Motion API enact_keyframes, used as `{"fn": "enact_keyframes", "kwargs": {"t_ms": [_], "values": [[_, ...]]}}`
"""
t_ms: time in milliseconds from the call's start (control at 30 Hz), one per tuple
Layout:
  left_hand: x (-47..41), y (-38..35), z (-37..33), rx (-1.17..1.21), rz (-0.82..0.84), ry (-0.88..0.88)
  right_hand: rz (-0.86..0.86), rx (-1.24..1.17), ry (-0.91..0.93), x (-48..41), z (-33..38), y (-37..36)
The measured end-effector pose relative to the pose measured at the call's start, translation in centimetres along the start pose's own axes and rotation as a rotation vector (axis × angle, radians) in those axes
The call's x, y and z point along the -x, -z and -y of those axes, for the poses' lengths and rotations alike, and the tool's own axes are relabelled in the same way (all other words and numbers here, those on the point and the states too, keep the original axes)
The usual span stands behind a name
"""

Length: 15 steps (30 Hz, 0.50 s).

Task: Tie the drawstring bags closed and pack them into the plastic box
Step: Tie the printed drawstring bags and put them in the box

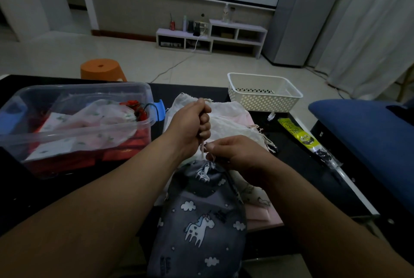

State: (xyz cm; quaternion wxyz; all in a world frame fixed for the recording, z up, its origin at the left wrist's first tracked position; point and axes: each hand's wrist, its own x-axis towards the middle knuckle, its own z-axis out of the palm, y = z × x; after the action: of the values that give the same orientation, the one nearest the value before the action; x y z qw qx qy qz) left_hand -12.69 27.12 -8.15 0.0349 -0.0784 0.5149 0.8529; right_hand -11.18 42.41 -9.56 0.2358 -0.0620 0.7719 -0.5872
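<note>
Your left hand (190, 120) clenches its fingers round the thin, pale cord (202, 150), which is stretched taut. Your right hand (233, 152) pinches the puckered neck of the soft grey unicorn-print cloth bag (197, 221). The bag lies at the near edge of the glossy black counter (302, 165), right of the clear plastic box (67, 131).

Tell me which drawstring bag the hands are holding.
The grey unicorn-print bag: the left hand grips its cord, the right hand pinches its neck. The white bags lie behind it, unheld.

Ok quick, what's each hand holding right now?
Left hand: closed in a fist grip on the cord, pulling it up.
Right hand: pinching the gathered top of the unicorn bag.
</note>
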Motion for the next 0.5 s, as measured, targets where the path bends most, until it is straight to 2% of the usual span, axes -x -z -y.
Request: {"fn": "enact_keyframes", "kwargs": {"t_ms": [367,500], "values": [[0.1,0.15,-0.22,-0.047,0.035,-0.026,0.11,0.079,0.045,0.13,0.21,-0.31],[0.14,-0.1,-0.08,-0.085,0.034,-0.046,0.097,0.128,0.067,0.15,0.22,-0.51]]}}
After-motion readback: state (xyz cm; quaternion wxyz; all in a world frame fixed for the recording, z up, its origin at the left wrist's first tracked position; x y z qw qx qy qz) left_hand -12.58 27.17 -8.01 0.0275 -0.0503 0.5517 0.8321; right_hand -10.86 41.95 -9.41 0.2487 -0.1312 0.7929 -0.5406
